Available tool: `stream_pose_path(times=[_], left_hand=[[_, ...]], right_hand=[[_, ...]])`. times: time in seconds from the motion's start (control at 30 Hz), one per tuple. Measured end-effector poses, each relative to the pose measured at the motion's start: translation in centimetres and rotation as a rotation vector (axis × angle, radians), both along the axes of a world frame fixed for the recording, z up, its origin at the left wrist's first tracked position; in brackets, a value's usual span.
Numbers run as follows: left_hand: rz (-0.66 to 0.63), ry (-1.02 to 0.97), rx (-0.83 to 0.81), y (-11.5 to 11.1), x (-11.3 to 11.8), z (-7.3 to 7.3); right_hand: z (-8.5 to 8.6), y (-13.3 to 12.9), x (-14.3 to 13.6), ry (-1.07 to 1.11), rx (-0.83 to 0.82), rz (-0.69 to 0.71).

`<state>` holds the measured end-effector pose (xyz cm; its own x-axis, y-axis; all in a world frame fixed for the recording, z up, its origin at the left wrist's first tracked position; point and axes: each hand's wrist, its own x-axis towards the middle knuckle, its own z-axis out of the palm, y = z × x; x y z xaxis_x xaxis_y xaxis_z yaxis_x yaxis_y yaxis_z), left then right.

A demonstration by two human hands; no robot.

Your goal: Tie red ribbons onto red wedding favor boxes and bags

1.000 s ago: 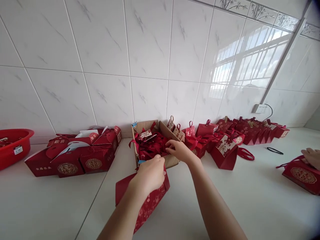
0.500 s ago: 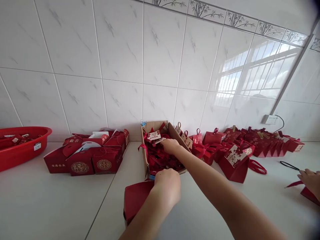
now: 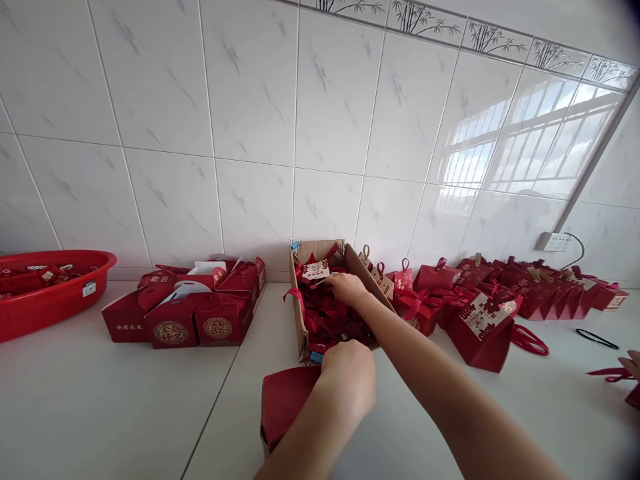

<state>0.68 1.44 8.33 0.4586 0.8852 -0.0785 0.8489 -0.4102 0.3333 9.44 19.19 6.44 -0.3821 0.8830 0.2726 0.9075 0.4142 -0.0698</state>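
My right hand [image 3: 347, 289] is inside an open cardboard box [image 3: 296, 310] filled with dark red ribbon-like pieces [image 3: 325, 317]. Its fingers are pinched together at the edge of a small printed card; what they hold is too small to make out. Another white-and-red printed card [image 3: 316, 269] lies just beyond the fingertips. Nearer to me, my left hand [image 3: 353, 370] is bent downward at the box's near end, its fingers hidden behind its own back. Beside its wrist stands a plain red gift box [image 3: 287, 400], partly covered by my left forearm.
Decorated red gift boxes [image 3: 217, 320] and a red plastic basin [image 3: 60, 293] stand on the left. To the right are red gift bags [image 3: 480, 330] with ribbon loops, a red cord [image 3: 530, 340] and a black cord [image 3: 597, 339]. Another person's hand [image 3: 634, 363] shows at the right edge.
The view has shifted slightly, so everything sits further right. My right hand's fingers have moved a little within the cardboard box. The other person's hand has drawn away from the black cord.
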Motion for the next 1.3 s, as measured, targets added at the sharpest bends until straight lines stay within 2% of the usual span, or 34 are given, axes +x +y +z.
stream_pose_path(times=[0.13,0.3,0.33,0.4,0.43,0.5,0.57,0.67,0.77,0.9,1.07,1.13,1.3], left_hand=[[-0.001,0.078,0.032,0.5,-0.3,0.7],[0.015,0.066,0.094,2.2,-1.7,0.8],[0.009,0.057,0.098,2.5,-2.1,0.8],[-0.009,0.041,0.106,2.9,-3.0,1.0],[-0.013,0.029,0.112,2.9,-3.6,1.2],[-0.009,-0.029,0.125,2.5,-4.8,2.0],[-0.012,-0.211,0.125,1.4,-6.0,3.0],[-0.106,-0.503,0.105,-1.0,-7.4,4.5],[-0.176,-0.655,0.157,-3.3,-7.6,5.6],[-0.213,-0.63,0.195,-5.5,-6.9,5.9],[-0.147,-0.661,0.345,-7.2,-6.6,5.2],[-0.16,-0.654,0.404,-7.5,-6.7,5.1],[-0.37,-0.483,0.447,-7.5,-6.9,5.7]], right_hand=[[1.5,-3.3,1.3,0.311,0.143,0.033],[2.7,-9.8,3.9,0.716,0.243,0.091],[2.9,-11.2,4.3,0.828,0.239,0.142],[3.4,-13.5,5.2,1.308,0.091,0.423],[3.6,-14.4,5.5,1.463,0.021,0.548],[4.1,-15.7,6.1,1.617,-0.102,0.745],[4.4,-16.4,6.6,1.624,-0.168,0.883],[4.1,-16.5,7.1,1.555,-0.23,1.087],[3.5,-16.6,7.2,1.489,-0.275,1.205],[3.7,-17.3,7.2,1.333,-0.228,1.127],[4.9,-18.8,7.7,1.091,-0.004,1.047],[5.2,-19.2,7.7,1.051,0.045,1.075],[5.6,-19.5,7.2,0.998,0.09,1.241]])
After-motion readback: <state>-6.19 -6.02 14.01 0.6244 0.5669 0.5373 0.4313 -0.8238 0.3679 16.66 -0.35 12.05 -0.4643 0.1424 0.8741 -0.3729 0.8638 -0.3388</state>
